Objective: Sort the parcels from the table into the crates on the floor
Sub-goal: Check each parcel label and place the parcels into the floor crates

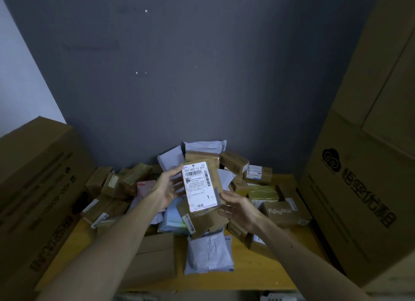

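Held item: we see one brown parcel [213, 179] held up above the heap, upright with a slight tilt, its face towards the camera.
Label: a white shipping label [198, 188] covers most of that face. We read "502-602-12 815" at the top and a "1" low down. Barcodes are there too, but the fine print is too small for us.
Left hand: the left hand [167, 188] grips the parcel's upper left edge, with the fingers curled at the top corner.
Right hand: the right hand [238, 207] grips the lower right corner, thumb on the front and fingers underneath.
Desk: the yellow desk [269, 271] stands against a dark grey wall [202, 76].
Heap: a pile of parcels [233, 161] lies on the desk directly below the held parcel. We note brown taped boxes, white and pale blue bags, and a pink one at the left.
Front of heap: a grey mailer bag [207, 253] lies flat nearest the desk's front edge, with a flat cardboard box [155, 258] just to its left.
Right of heap: a brown box printed "moody" [283, 213] sits close under the right wrist.
Sides: a large left carton [38, 188] and a large right carton [359, 188], both with printed characters, stand on either side of the desk.
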